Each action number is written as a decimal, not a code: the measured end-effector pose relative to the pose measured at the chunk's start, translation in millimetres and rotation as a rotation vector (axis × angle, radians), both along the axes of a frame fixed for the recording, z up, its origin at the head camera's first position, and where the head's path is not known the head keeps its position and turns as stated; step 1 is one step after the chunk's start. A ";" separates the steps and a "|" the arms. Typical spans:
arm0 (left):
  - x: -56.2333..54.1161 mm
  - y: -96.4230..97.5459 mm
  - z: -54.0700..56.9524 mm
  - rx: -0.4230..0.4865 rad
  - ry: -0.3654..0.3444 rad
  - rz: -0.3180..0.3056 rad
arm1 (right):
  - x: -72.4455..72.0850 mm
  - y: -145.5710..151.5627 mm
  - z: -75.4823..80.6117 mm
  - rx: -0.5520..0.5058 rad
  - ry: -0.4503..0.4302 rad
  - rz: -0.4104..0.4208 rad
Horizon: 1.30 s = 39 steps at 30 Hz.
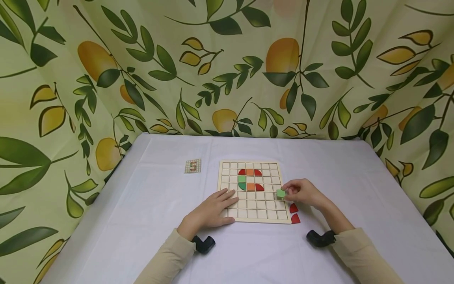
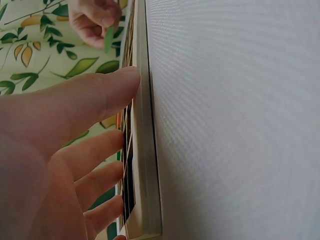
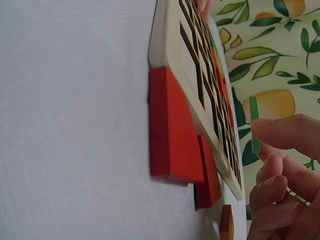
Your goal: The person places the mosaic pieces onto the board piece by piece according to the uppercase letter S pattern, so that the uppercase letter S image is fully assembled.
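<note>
A square wooden grid board [image 1: 264, 215] lies on the table, with red, orange and green tiles set in its upper cells in a curved shape. My left hand [image 1: 213, 209] rests on the board's left edge, fingers spread over the cells and thumb at the near rim. Between thumb and fingers, my right hand [image 1: 303, 192] pinches a light green square tile [image 1: 280, 193] above the board's right side. In the right wrist view that tile [image 3: 255, 125] is seen edge-on, apart from the board. Two red quarter-round tiles [image 1: 293, 208] lie against the board's right edge.
A small pattern card [image 1: 193, 166] lies on the white-covered table [image 1: 149, 197], left of the board. An orange-brown tile [image 3: 227, 222] shows beyond the red ones in the right wrist view. A leaf-and-fruit patterned curtain [image 1: 227, 79] stands behind the table.
</note>
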<state>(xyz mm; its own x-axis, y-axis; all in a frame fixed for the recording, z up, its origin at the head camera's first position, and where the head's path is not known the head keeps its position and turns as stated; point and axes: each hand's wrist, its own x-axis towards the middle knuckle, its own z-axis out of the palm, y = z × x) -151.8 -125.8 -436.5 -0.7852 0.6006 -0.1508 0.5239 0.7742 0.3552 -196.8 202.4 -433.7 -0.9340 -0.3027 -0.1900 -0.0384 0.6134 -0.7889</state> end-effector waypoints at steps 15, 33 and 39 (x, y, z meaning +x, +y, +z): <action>0.8 -0.5 -0.2 0.003 -0.002 0.007 | -0.3 -13.9 -0.6 -0.029 -0.011 -0.017; 0.3 -0.2 0.0 0.009 -0.002 0.000 | -2.7 -28.5 -1.6 -0.044 0.001 -0.013; 0.3 -0.1 0.7 0.011 -0.001 -0.001 | -3.4 -31.8 -4.2 -0.062 0.008 0.005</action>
